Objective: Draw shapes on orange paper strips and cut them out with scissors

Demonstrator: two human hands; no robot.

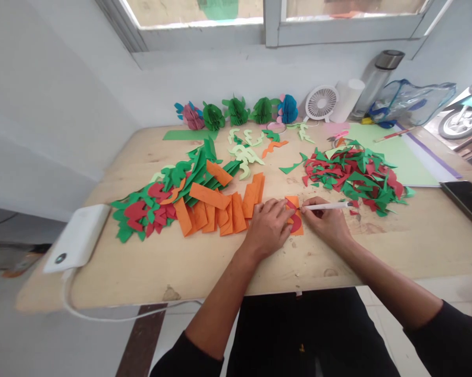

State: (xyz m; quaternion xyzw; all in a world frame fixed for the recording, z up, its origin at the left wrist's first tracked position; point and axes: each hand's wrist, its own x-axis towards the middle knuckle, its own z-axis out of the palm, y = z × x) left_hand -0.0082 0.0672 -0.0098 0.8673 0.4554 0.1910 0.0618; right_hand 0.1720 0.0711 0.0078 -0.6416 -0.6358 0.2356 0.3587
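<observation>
- A person in black sleeves works at a pale wooden table (134,277), seen from above, with 2 bare hands near the middle of its near edge.
- Left hand (270,222): laid palm down, fingers spread and grasping nothing; the fingertips rest on an orange strip (294,198) and the red shape (296,224) on top of it.
- Right hand (326,220): fingers and thumb pinch a white pen (330,206), which lies almost level, its tip at the right side of the red shape and its dark end pointing toward the table's right edge.
- The orange strip and red shape lie flat between the 2 hands, a little in from the near edge.
- Just left of the left hand, overlapping orange pieces (208,196) spread toward the left edge, partly over folded green paper; beyond them, red and green cutouts (142,214) make a loose pile.
- Right of centre is a tangled heap of red and green scraps (354,173).
- Between these piles and the far edge are pale green wavy cutouts (246,154).
- Along the far edge, by the wall, stand 5 paper ornaments (236,110) in pink, green and blue, then a small white fan (321,103), a white cylinder (348,99), a bottle (373,84) and a clear pouch (412,102).
- A dark phone (467,201) lies at the right edge; a white box (77,238) with a cable sits at the left edge.
</observation>
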